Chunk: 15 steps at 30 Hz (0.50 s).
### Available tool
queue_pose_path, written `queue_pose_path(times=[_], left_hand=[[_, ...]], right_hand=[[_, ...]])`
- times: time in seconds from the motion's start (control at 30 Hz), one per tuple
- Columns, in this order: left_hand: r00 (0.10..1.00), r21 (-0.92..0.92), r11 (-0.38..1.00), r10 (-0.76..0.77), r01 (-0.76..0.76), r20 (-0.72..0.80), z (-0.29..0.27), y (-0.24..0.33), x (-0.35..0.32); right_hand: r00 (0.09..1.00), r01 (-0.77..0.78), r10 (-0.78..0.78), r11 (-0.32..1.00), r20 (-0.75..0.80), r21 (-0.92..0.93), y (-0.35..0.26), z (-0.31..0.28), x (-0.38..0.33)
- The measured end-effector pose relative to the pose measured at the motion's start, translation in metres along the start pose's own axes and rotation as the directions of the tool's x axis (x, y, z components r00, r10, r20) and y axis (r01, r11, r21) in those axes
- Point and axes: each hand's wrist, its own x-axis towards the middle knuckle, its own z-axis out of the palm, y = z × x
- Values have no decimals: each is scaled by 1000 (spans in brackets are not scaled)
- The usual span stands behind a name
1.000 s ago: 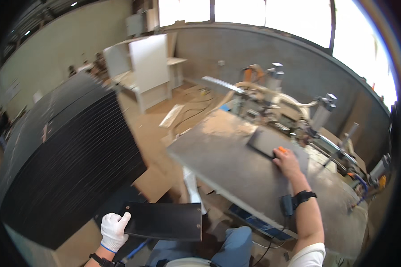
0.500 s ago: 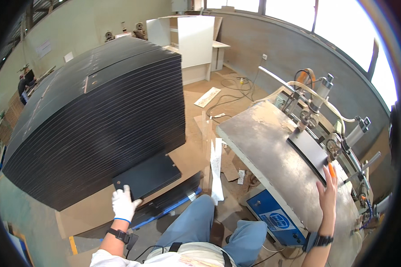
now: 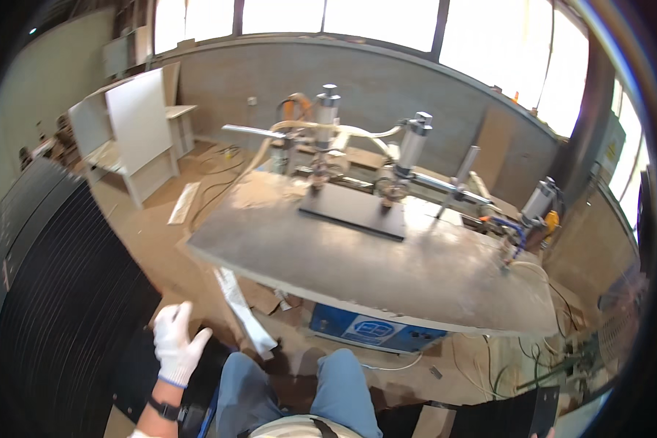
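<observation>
My left hand point(image 3: 175, 347), in a white glove, hangs at the lower left near the tall black panel stack point(image 3: 66, 299). Its thumb stands apart from the partly bent fingers, and I see nothing between them. Of my right hand point(image 3: 550, 433), only a sliver of skin shows at the bottom edge, beside dark panels point(image 3: 489, 415) at the lower right; its fingers are cut off. A black rectangular panel point(image 3: 350, 212) lies flat on the metal-topped machine table point(image 3: 299, 255), beneath two upright silver cylinders point(image 3: 328, 109).
Sawdust point(image 3: 266, 190) covers the table's far left corner. A white cabinet point(image 3: 140, 128) stands at the back left. Cables point(image 3: 482, 372) trail over the floor at the right, and a white strip point(image 3: 244, 314) lies by the table's near left corner.
The view has swung to the right. My left hand has come off the black panel beside the stack. My right hand has left the machine table for the lower right edge of view.
</observation>
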Motion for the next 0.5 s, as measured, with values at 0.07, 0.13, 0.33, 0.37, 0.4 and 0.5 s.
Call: queue_pose_path(times=[0.07, 0.13, 0.33, 0.37, 0.4, 0.5], left_hand=[[974, -170, 959, 220, -227, -58, 27, 51, 59], [897, -237, 865, 433, -442, -89, 60, 102, 123], [758, -55, 914, 366, -402, 540, 169, 193, 268], [771, -45, 937, 311, -346, 556, 178, 193, 276], [802, -39, 934, 325, -355, 501, 185, 194, 283], [810, 43, 939, 269, -340, 521, 194, 190, 285]], right_hand=[[1000, 8, -8, 1000, -20, 21, -13, 14, -3], [869, 299, -326, 945, -371, -130, -34, 28, -14], [695, 560, -524, 824, -493, -86, -107, 23, 23], [610, 662, -598, 745, -520, -81, -123, 19, 34], [562, 712, -639, 697, -525, -87, -141, 13, 46], [446, 847, -502, 504, -741, 168, -214, -6, 76]])
